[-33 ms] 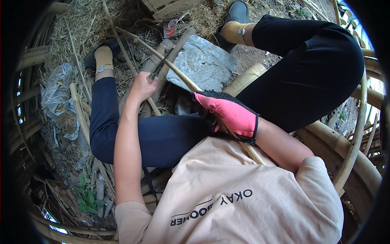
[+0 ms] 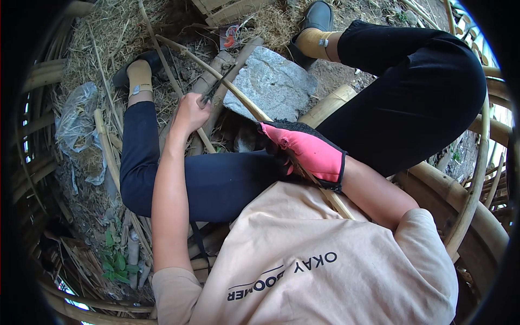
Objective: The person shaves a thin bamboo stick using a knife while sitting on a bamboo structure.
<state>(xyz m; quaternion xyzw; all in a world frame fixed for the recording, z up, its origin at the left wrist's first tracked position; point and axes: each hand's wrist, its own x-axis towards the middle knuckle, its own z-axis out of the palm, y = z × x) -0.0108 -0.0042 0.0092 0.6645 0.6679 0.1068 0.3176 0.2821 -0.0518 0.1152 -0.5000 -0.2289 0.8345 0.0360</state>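
Observation:
My bare left hand (image 2: 192, 114) is closed around the handle of a knife (image 2: 220, 84). Its dark, narrow blade angles up and to the right, against or just beside a thin bamboo strip (image 2: 244, 100); contact is hard to make out. In a pink and black glove, my right hand (image 2: 309, 149) grips that same strip. The strip slants from the upper left, past a flat grey stone (image 2: 271, 84), under the gloved palm and down to the front of my beige shirt (image 2: 325, 249). The gloved fingers are partly hidden beneath the strip.
My bent legs (image 2: 227, 187) in dark trousers frame the work. Bamboo poles (image 2: 208, 81) lie beside the stone, and another pole (image 2: 333, 103) sits to its right. A crumpled clear plastic bag (image 2: 78, 127) rests on the straw at left. Curved bamboo framing (image 2: 471, 200) rises at the right.

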